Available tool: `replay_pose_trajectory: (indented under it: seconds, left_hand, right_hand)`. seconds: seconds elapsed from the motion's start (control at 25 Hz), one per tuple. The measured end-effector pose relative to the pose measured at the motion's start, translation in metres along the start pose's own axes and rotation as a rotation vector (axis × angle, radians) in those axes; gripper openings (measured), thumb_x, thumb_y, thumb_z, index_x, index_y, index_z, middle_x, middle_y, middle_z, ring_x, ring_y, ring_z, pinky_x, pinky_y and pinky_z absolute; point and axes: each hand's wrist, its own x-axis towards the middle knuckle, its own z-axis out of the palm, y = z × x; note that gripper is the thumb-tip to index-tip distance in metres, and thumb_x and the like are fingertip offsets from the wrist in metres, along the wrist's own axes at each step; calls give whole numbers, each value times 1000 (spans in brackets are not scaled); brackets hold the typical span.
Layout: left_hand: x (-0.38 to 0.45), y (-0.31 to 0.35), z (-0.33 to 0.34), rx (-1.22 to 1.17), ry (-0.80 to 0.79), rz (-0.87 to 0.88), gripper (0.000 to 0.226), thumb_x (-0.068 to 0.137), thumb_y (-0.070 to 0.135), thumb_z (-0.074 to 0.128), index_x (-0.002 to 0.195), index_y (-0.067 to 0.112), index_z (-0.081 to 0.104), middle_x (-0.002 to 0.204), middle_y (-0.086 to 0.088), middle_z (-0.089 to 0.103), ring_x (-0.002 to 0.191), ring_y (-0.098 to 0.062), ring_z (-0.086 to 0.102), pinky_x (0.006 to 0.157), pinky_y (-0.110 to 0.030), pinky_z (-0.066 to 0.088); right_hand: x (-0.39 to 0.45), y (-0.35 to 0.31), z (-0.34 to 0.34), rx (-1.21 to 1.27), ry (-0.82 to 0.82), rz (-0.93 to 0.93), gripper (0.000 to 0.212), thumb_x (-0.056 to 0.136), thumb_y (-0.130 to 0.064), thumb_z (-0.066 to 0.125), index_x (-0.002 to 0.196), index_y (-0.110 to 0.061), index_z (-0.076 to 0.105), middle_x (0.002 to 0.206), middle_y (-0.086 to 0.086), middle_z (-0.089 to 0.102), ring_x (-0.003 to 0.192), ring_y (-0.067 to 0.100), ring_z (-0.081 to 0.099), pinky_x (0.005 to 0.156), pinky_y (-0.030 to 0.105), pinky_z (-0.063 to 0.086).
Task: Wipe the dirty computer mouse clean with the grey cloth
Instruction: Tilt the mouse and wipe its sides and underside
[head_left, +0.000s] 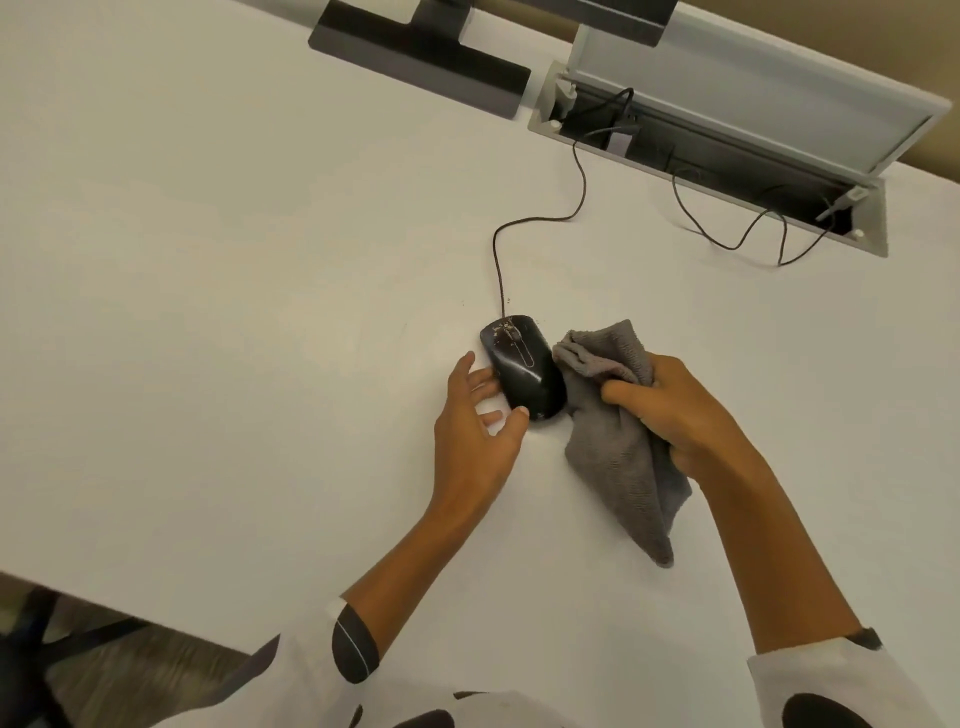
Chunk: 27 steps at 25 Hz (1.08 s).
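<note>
A black wired computer mouse (522, 366) lies on the white desk (208, 312), with pale crumbs and smears on its front end. My left hand (475, 436) rests against its left side, fingers spread, thumb touching the rear edge. My right hand (670, 405) is closed around a bunched grey cloth (613, 452), which hangs down onto the desk just right of the mouse and touches its right side.
The mouse cable (498, 249) runs back to an open cable tray (727, 150) with a raised lid at the far right. A black monitor base (415, 57) stands at the back. A few crumbs lie beside the mouse. The desk's front edge is at lower left.
</note>
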Motion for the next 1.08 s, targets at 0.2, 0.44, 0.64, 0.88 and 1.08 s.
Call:
replay_pose_trajectory:
  seconds: [0.2, 0.44, 0.64, 0.88, 1.08]
  left_hand:
    - [-1, -3, 3, 115, 91, 92, 85, 71, 28, 76, 140, 20, 26, 130, -3, 48, 109, -9, 51, 84, -11, 47]
    - [-1, -14, 20, 318, 139, 124, 88, 65, 43, 77, 137, 18, 32, 133, -5, 43, 120, -19, 43, 102, -32, 40]
    - [3, -19, 17, 266, 144, 138, 77, 65, 42, 78, 130, 22, 41, 121, 8, 44, 112, -11, 44, 92, -19, 36]
    - [6, -20, 13, 303, 163, 195, 73, 65, 40, 79, 127, 16, 47, 120, 1, 48, 105, -6, 40, 88, -20, 39]
    - [4, -19, 13, 263, 143, 210, 65, 67, 35, 78, 122, 15, 49, 114, -1, 50, 102, -12, 46, 87, -22, 43]
  right_hand:
    - [-7, -1, -15, 187, -44, 76, 13, 79, -13, 66, 92, -16, 68, 87, 7, 70, 76, 17, 66, 61, 23, 53]
    - [18, -58, -45, -116, 87, -137, 55, 59, -18, 84, 109, -20, 59, 92, -5, 65, 87, 14, 61, 72, 25, 49]
    - [41, -90, 26, -503, 161, -494, 39, 75, -3, 62, 109, -22, 64, 99, 10, 69, 91, 30, 62, 78, 40, 55]
    - [38, -67, 73, -760, 86, -561, 47, 81, 2, 51, 120, -22, 58, 113, 9, 66, 106, 32, 56, 88, 41, 44]
    - [28, -58, 71, -753, 62, -594, 47, 81, 3, 51, 121, -21, 58, 121, 0, 62, 110, 26, 54, 88, 35, 42]
